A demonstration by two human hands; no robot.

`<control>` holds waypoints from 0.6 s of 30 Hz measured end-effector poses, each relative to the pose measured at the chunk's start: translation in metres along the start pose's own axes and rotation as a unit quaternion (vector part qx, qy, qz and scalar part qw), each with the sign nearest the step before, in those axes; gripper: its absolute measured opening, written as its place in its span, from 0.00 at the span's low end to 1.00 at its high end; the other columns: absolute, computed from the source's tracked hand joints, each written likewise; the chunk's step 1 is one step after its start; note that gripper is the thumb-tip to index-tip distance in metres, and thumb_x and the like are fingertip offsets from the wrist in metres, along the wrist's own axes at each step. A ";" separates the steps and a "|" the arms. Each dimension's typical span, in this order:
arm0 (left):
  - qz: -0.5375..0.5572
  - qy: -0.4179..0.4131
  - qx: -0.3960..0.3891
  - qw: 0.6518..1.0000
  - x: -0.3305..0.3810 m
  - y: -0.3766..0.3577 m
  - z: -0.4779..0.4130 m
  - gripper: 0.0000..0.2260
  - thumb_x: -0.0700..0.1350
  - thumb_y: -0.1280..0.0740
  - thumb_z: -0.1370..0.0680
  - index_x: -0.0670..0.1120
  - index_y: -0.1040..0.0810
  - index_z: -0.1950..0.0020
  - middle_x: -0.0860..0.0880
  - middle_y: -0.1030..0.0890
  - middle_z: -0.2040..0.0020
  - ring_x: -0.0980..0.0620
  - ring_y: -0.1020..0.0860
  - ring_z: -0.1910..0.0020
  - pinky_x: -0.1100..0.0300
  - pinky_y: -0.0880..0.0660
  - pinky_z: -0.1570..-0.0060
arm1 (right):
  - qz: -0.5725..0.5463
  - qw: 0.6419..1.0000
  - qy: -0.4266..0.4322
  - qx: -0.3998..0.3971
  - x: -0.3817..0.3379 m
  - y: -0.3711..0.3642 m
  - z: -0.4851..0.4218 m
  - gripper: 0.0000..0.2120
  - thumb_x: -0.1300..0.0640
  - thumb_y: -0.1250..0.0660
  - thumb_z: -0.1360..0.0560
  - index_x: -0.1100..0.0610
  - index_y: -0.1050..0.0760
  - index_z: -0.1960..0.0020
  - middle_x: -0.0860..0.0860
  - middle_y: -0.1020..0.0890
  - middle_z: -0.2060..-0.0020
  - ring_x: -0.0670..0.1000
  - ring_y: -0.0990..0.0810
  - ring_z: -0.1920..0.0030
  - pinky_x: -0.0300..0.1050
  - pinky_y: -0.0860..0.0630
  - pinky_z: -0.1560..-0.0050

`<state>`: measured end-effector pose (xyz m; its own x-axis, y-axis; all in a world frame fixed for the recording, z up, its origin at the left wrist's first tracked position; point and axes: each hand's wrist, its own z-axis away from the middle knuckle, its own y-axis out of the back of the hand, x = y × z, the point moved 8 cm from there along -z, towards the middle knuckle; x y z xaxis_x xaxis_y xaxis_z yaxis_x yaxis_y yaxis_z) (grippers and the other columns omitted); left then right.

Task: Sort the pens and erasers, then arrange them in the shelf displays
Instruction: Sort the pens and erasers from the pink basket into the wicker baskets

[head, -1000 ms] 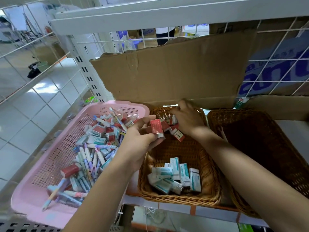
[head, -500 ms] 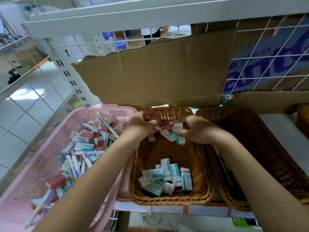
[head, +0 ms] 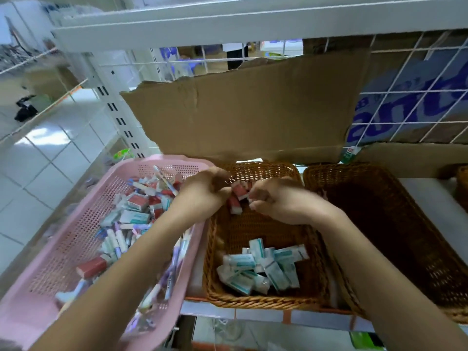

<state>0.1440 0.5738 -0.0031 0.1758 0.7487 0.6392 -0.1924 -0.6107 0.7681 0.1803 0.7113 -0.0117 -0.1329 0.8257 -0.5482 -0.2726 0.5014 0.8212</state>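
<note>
Wicker basket: reference landmark.
Left hand: over the basket's far end, fingers curled, pinching a red eraser.
Right hand: alongside, fingers curled; whether it holds anything cannot be told.
Teal erasers: heaped at the basket's near end.
Pink crate: left of the basket, holding pens and erasers.

White shelf with baskets in a row

The white shelf carried three brown wicker baskets side by side: a middle one, a larger one touching it on the right, and a third cut off at the right edge. A pink plastic basket sat just left of the middle one, tilted and jutting past the front edge; it seemed to rest only partly on the shelf. A torn cardboard sheet stood upright along the back, behind the baskets.
</note>
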 end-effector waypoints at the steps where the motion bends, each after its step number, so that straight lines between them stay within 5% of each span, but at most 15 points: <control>1: -0.028 -0.006 0.003 1.000 -0.005 0.008 0.008 0.14 0.46 0.33 0.25 0.49 0.22 0.40 0.50 0.19 0.46 0.51 0.22 0.44 0.59 0.27 0.44 | -0.005 1.000 0.019 0.001 -0.011 -0.005 -0.006 0.09 0.51 0.36 0.23 0.52 0.24 0.44 0.48 0.20 0.52 0.47 0.22 0.53 0.46 0.24 0.50; 5: -0.148 -0.005 0.006 0.989 -0.036 0.043 0.041 0.15 0.46 0.33 0.25 0.47 0.23 0.38 0.46 0.19 0.43 0.45 0.23 0.42 0.57 0.27 0.47 | -0.011 0.993 0.120 0.015 -0.067 -0.025 -0.025 0.08 0.57 0.36 0.24 0.56 0.23 0.46 0.51 0.19 0.52 0.50 0.22 0.52 0.45 0.27 0.52; 9: -0.254 0.091 -0.069 0.960 -0.099 0.060 0.071 0.29 0.57 0.32 0.27 0.48 0.33 0.30 0.42 0.29 0.32 0.43 0.29 0.36 0.54 0.30 0.39 | 0.041 0.982 0.185 0.021 -0.113 -0.052 -0.047 0.08 0.58 0.37 0.25 0.60 0.24 0.49 0.54 0.21 0.52 0.55 0.24 0.49 0.45 0.31 0.54; 12: -0.283 0.140 -0.110 0.943 -0.131 0.068 0.095 0.35 0.61 0.31 0.29 0.49 0.39 0.27 0.41 0.33 0.31 0.43 0.31 0.34 0.56 0.33 0.36 | 0.091 0.978 0.189 0.011 -0.137 -0.071 -0.062 0.13 0.58 0.36 0.25 0.62 0.25 0.43 0.60 0.23 0.45 0.58 0.25 0.43 0.44 0.29 0.48; 15: -0.265 0.176 -0.119 0.941 -0.152 0.074 0.109 0.37 0.62 0.32 0.28 0.51 0.42 0.25 0.42 0.35 0.30 0.44 0.32 0.33 0.58 0.33 0.37 | 0.123 0.982 0.143 0.001 -0.142 -0.091 -0.084 0.26 0.57 0.36 0.25 0.62 0.37 0.29 0.61 0.31 0.34 0.60 0.29 0.36 0.45 0.31 0.41; 18: -0.248 0.195 -0.098 0.944 -0.168 0.080 0.110 0.35 0.60 0.33 0.27 0.49 0.42 0.25 0.41 0.33 0.30 0.43 0.31 0.33 0.55 0.32 0.36 | 0.114 0.988 0.102 0.024 -0.139 -0.099 -0.107 0.29 0.60 0.37 0.26 0.60 0.41 0.28 0.58 0.36 0.30 0.61 0.34 0.34 0.51 0.34 0.34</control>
<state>0.2056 0.3708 -0.0451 -0.0710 0.9912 0.1114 -0.3620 -0.1297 0.9231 0.1238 0.5197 -0.0339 -0.3771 0.8510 -0.3655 -0.1694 0.3246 0.9305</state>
